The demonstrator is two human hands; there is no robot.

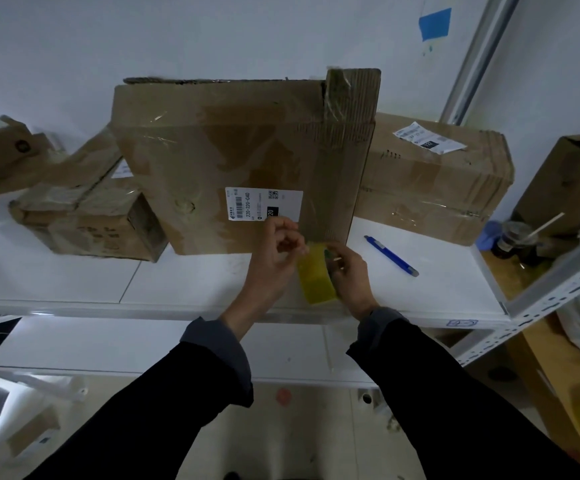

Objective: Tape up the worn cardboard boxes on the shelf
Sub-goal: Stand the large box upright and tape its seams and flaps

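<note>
The right hand (349,275) grips the tape roll (316,277); the left hand (278,247) pinches its loose end. Pull steadily, keeping the strip flat against the box (212,150).

yellow tape roll (316,278), brown boxes (240,161), blue pen (390,255), white shelf (73,282).

Tape roll (316,278) partly behind hands

A blue pen (391,256) lies on the white shelf board, off to the right. Further right, a cup with a straw (516,234). Up on the wall, a blue patch of tape (435,23).
</note>
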